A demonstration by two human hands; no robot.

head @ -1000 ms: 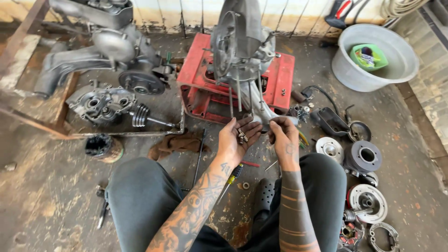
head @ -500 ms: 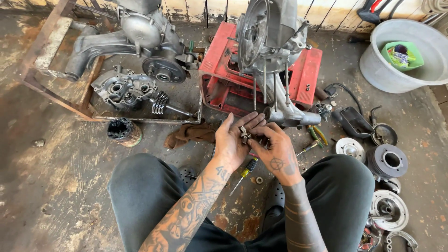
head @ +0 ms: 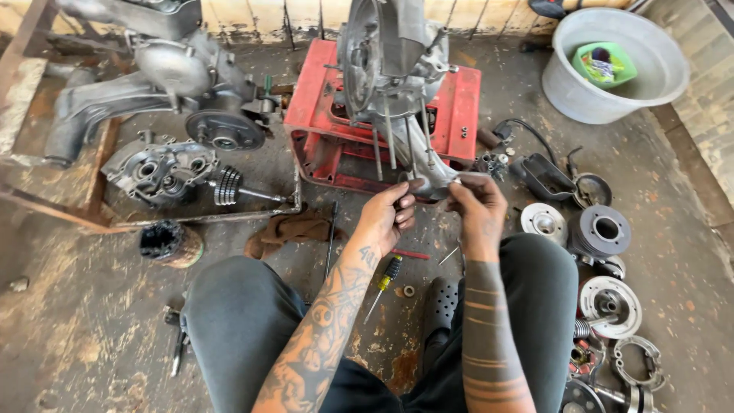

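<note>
Both hands mid-frame. Left hand [head: 394,214] curled shut round small part, prob. pinched; right hand [head: 474,206] pinching engine case [head: 397,69] lower arm. Case upright on red stand [head: 321,99], studs pointing down twd hands; right nearer.

Two hands are in view, the left hand [head: 388,216] and the right hand [head: 475,210], both raised in front of one grey engine casing [head: 394,57]. That casing stands on one red stand [head: 459,107]. Four long studs [head: 390,138] stick out of the casing. One grey plastic basin [head: 566,84] holds one green tub [head: 604,63]. One yellow-handled screwdriver [head: 384,280] lies on the floor, with one brown rag [head: 294,229] near it. One finned cylinder [head: 602,229] sits at the right, and one gear shaft [head: 237,188] at the left.
</note>
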